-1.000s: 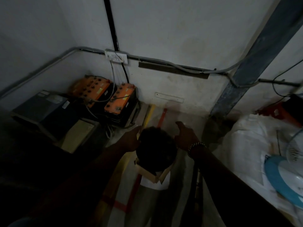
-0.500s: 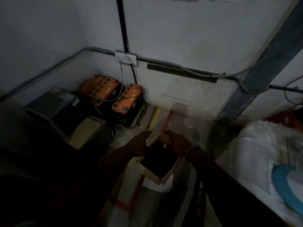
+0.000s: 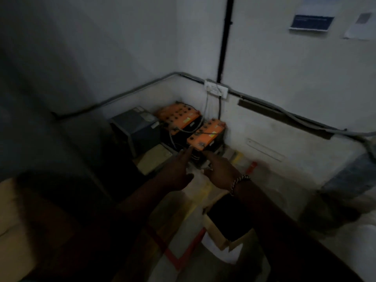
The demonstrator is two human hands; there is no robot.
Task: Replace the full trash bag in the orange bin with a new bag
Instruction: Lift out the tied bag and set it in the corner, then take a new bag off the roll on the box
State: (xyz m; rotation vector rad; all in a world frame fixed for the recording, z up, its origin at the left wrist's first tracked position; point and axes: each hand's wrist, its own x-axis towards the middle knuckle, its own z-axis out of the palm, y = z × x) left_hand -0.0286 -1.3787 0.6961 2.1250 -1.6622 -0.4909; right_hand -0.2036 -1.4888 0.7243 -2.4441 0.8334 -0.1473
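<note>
The room is dim. A small tan box-like bin (image 3: 213, 228) stands on the floor at lower centre, lined with a black bag (image 3: 227, 218) that fills its opening. My left hand (image 3: 177, 171) and my right hand (image 3: 219, 171) hover above and beyond the bin, apart from it, each with a finger stretched forward and nothing in it. A beaded bracelet sits on my right wrist. My right forearm crosses over the bin's right side and hides part of it.
Two orange-topped batteries (image 3: 205, 133) and a dark grey unit (image 3: 134, 127) sit in the wall corner with cables up to a wall socket (image 3: 216, 90). Yellow and red tape lines (image 3: 183, 253) mark the floor. A white sack (image 3: 356, 241) lies at the right.
Both hands have let go of the bin's rim and lifted forward and apart from it. The view has swung up and to the right, so the bin now sits lower in frame.
</note>
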